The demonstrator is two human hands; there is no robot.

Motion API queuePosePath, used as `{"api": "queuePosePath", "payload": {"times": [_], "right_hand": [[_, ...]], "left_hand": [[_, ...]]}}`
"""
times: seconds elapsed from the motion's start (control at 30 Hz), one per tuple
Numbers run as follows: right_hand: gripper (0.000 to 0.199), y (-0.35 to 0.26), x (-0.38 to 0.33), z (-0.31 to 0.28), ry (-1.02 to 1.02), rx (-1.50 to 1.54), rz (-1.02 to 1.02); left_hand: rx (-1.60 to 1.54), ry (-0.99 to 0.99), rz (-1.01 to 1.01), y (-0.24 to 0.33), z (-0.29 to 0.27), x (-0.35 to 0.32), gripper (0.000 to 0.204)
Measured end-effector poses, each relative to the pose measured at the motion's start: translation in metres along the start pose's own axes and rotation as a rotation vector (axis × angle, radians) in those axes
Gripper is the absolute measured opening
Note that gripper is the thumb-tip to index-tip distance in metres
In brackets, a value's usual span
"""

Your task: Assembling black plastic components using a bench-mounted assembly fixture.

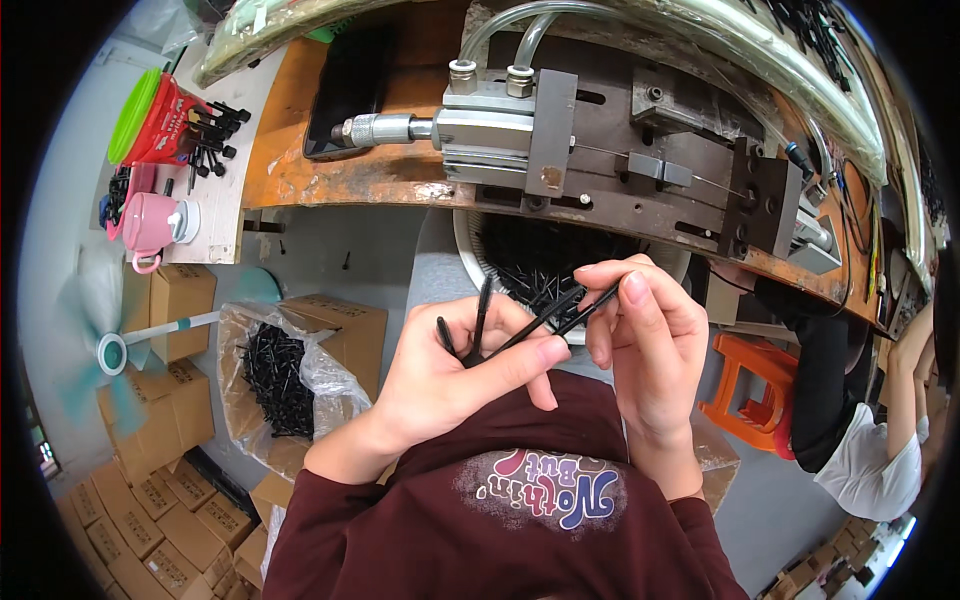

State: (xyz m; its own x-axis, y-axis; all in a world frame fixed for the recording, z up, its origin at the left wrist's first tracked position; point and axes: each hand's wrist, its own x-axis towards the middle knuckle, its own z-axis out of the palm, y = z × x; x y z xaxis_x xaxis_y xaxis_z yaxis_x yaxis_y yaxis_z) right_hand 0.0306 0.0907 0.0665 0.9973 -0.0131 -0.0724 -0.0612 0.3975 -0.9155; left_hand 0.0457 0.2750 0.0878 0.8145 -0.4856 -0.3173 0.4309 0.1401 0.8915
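Several slim black plastic sticks point(483, 312) fan out from my left hand point(420, 385), whose fingers and thumb are closed around them. My right hand point(660, 345) pinches the far end of one black stick point(588, 314) between thumb and fingertips, while its other end reaches back toward my left hand. Both hands are above my lap, in front of a round white basket point(466, 247) holding a heap of similar black pieces point(530, 270). Their exact kind is unclear.
Beyond my hands, a metal fixture point(600, 150) with an air cylinder point(488, 130) and clear hoses sits on a wooden bench point(400, 185). At left are a bagged box of black pieces point(278, 380), a pink cup point(150, 222) and a fan point(112, 352). An orange stool point(750, 385) and another person point(870, 460) are at right.
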Motion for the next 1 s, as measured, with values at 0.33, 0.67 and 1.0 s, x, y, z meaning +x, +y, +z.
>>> {"api": "queuePosePath", "payload": {"times": [0.33, 0.67, 1.0], "right_hand": [[0.011, -0.006, 0.005, 0.007, 0.127, 0.145, -0.195], [0.011, -0.050, 0.020, 0.012, 0.262, 0.182, -0.407], [0.020, -0.144, 0.154, -0.073, 0.540, -1.296, -0.917]], "left_hand": [[0.194, 0.053, 0.141, -0.001, 0.029, 0.012, 0.019], [0.293, 0.009, 0.359, 0.018, 0.044, 0.011, 0.021], [-0.081, -0.079, 0.158, 0.024, 0.026, 0.014, 0.025]]}}
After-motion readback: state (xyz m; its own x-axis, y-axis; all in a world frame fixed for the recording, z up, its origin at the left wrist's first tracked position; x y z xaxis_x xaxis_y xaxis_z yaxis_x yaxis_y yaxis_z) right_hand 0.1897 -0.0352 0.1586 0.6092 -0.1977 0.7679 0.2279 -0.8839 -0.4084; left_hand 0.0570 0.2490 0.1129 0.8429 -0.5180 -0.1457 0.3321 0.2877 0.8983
